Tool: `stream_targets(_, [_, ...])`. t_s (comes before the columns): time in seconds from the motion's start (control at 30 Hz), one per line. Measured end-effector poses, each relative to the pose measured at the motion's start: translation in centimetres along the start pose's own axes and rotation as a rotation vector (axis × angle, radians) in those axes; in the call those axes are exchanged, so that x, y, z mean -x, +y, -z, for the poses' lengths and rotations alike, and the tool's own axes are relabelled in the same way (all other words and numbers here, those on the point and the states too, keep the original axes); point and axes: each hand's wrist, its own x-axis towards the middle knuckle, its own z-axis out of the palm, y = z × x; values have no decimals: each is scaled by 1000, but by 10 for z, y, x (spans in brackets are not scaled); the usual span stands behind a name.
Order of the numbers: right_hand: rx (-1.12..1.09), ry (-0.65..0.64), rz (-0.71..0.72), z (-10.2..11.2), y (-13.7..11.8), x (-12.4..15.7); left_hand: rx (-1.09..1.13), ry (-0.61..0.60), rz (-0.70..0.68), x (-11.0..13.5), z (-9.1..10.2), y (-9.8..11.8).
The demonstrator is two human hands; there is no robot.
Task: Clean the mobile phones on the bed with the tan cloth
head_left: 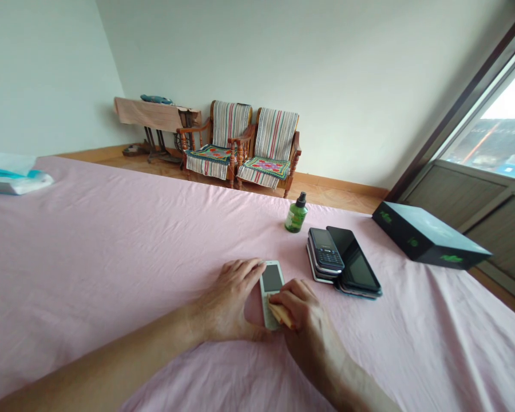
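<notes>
A: Entry 1, nearest the camera. The right hand (306, 320) comes in from the lower right. Its fingers are bunched, pinching a small yellowish pad (280, 313) and pressing it onto the lower half of the phone (272, 279).

B: And the left hand (229, 297)?

A: Its fingers are together, curled along the phone's left edge to brace it. The thumb is not clearly seen. The phone lies face up on the pink sheet (111, 252) between both hands, with the screen end pointing away and uncovered.

B: Judgement on technique?

A: The step reads as wiping the keypad. Done well, it wants light pressure and short strokes along the phone's length. The left fingers should be held off the screen so the pad can pass up over it. The sheet is soft and creased, so the brace matters: without it the phone would likely skid.

B: Is the pad damp?

A: Cannot tell.

B: Farther out?

A: Near the phone on its right, not touching it, sits a stack of phones (341, 260). Beyond them and to the left a green bottle (296, 214) stands upright with its cap on. Farther right is a black box (429, 234). At the far left edge lies a tissue pack (12, 177). Across the room, two chairs (244, 143) stand against the wall.
</notes>
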Motion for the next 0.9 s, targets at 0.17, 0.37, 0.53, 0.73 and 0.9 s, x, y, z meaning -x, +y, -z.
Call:
stream_targets(0.17, [44,-61,-22,0,-3,-2,-3,18,-14,1,-2,-2])
stream_targets(0.37, [98,-100,-28,-1,-10,-4,-3,17,-26,0,-4,-4])
stream_targets(0.53, [143,-88,-24,2,-9,-6,13,15,-7,0,-1,-1])
stream_targets(0.73, [126,-103,-7,-2,-10,-4,9,14,-6,-1,-1,-1])
stream_targets(0.9, [146,-82,12,-4,-8,-5,2,31,-26,0,-5,-4])
